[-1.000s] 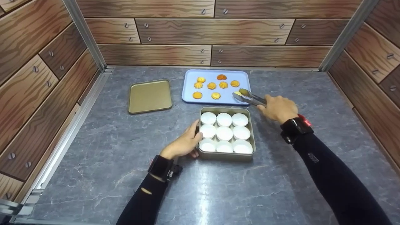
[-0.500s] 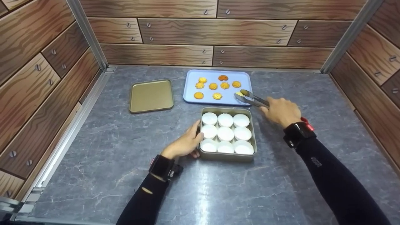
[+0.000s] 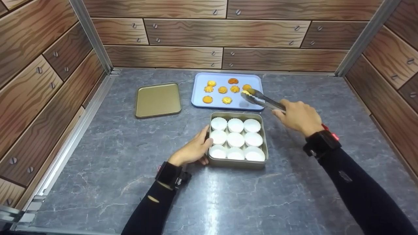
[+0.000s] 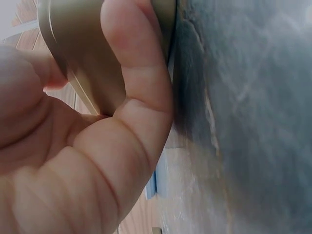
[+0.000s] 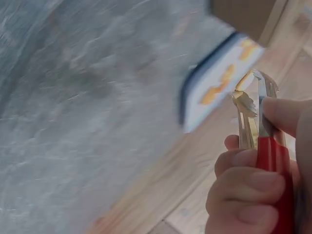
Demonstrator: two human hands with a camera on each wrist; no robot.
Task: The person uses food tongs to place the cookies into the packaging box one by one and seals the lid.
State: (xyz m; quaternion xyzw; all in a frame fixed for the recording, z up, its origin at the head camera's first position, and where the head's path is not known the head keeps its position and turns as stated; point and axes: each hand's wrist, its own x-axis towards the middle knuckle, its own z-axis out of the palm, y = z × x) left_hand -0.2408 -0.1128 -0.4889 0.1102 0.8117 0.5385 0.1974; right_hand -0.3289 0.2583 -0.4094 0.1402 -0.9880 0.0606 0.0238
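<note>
My right hand [image 3: 300,117] grips metal tongs [image 3: 269,101], whose red handle [image 5: 275,180] shows in the right wrist view. Pinched between their tips is a small yellow cookie [image 3: 245,93], raised over the right part of the blue tray [image 3: 199,103]. Several other cookies [image 3: 222,89] lie on that tray. My left hand [image 3: 192,149] holds the left wall of a gold square tin [image 3: 236,164], thumb at the rim and fingers against the outside. In the left wrist view, curled fingers touch the tin's side [image 4: 92,53]. White paper cups [image 3: 235,140] fill the tin in rows.
A flat gold lid [image 3: 158,100] lies on the grey marbled table [image 3: 114,163], left of the tray. The tin stands close in front of the tray. Wood-patterned walls [image 3: 183,57] enclose the back and sides.
The tongs have lifted the yellow cookie off the tray, and my right hand has shifted a little to the right. My left hand and the tin have stayed in place.
</note>
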